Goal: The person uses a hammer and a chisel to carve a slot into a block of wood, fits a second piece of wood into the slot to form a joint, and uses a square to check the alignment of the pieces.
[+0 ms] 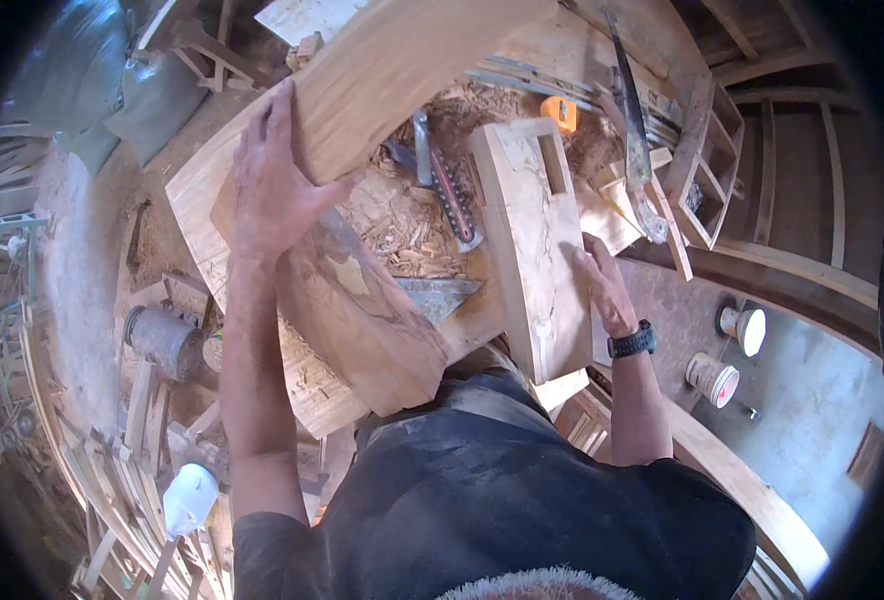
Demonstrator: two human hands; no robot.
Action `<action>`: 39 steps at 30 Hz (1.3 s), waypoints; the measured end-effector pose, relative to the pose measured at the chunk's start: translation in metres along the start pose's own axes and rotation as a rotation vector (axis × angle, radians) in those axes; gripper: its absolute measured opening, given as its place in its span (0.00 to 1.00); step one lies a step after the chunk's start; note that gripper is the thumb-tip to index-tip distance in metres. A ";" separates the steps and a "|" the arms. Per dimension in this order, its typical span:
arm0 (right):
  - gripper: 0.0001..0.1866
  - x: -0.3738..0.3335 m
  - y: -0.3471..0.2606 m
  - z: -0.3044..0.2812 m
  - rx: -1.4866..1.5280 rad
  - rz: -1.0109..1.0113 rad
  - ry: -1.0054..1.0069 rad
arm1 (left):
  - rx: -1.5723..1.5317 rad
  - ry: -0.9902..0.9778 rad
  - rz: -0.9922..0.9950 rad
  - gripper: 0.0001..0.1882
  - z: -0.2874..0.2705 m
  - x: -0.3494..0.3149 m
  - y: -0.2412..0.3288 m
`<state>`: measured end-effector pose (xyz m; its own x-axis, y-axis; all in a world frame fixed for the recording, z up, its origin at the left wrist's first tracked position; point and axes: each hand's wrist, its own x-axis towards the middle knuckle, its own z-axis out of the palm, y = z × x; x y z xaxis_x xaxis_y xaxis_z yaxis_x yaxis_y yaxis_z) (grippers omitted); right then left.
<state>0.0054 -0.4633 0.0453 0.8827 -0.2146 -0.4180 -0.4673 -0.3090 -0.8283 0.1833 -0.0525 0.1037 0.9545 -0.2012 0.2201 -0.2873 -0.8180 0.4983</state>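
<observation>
My left hand [274, 190] lies with fingers spread and thumb out, at the top end of a thick, brown-grained timber piece [357, 300] and against a broad pale plank [382, 75]. A second timber block [537, 245], with a rectangular mortise near its far end and a crack along its face, stands to the right. Against that block's right edge rests my right hand [610, 290], its fingers stretched out and partly hidden. Between the timbers, a dark-and-red handled tool [452, 200] lies among wood shavings [392, 215], beside a flat metal blade [440, 290].
An orange tape measure [559, 113] sits beyond the block. A handsaw [634, 120] and a wooden frame box [707, 160] lie at the far right. White buckets [712, 380] stand on the right floor. Stacked wood strips [92, 480] and a white jug [190, 498] are at lower left.
</observation>
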 end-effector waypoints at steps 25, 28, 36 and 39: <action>0.44 -0.051 -0.019 0.051 0.407 0.009 -0.238 | 0.025 0.053 0.063 0.62 -0.001 -0.005 -0.006; 0.41 -0.047 -0.020 0.053 0.374 0.023 -0.234 | 0.000 0.046 0.048 0.62 -0.004 -0.006 -0.008; 0.33 0.008 0.006 0.030 -0.034 -0.289 0.179 | -0.013 0.058 0.038 0.63 -0.005 -0.008 -0.005; 0.32 -0.003 -0.022 0.034 -0.010 -0.285 0.076 | -0.046 0.058 0.033 0.63 -0.011 -0.011 -0.009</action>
<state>0.0144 -0.4243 0.0524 0.9725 -0.1863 -0.1395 -0.2017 -0.3757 -0.9045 0.1746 -0.0366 0.1062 0.9385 -0.1953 0.2848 -0.3236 -0.7853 0.5278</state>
